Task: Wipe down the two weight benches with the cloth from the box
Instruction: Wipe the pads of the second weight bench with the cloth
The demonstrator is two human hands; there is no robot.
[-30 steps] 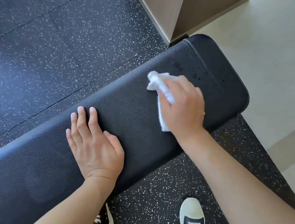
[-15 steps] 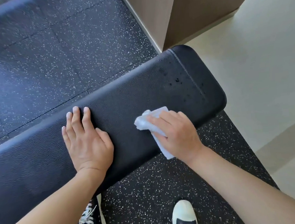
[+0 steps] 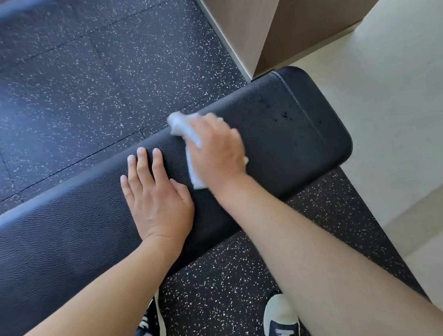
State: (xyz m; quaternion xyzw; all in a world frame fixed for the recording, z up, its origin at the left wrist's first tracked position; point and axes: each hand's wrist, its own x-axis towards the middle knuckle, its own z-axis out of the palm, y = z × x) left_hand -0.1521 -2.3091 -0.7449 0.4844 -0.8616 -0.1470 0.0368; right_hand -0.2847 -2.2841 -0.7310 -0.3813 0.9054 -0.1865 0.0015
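Note:
A black padded weight bench (image 3: pixel 292 141) runs from the lower left to the right of the view. My right hand (image 3: pixel 216 149) presses a crumpled white cloth (image 3: pixel 182 125) onto the pad near its far edge, the cloth sticking out in front of and below the fingers. My left hand (image 3: pixel 156 194) lies flat on the pad with fingers spread, just left of the right hand. A few small dark specks (image 3: pixel 284 115) sit on the pad toward its right end. No second bench or box is in view.
Dark speckled rubber flooring (image 3: pixel 76 86) lies beyond and below the bench. A beige wall corner (image 3: pixel 257 27) stands at the bench's far right end, with pale floor (image 3: pixel 400 100) to the right. My two shoes (image 3: pixel 280 325) stand close under the bench's near edge.
My right hand swept the cloth from the far right of the pad to its near edge, then back up and left to the far edge beside my left hand. The left hand stayed flat.

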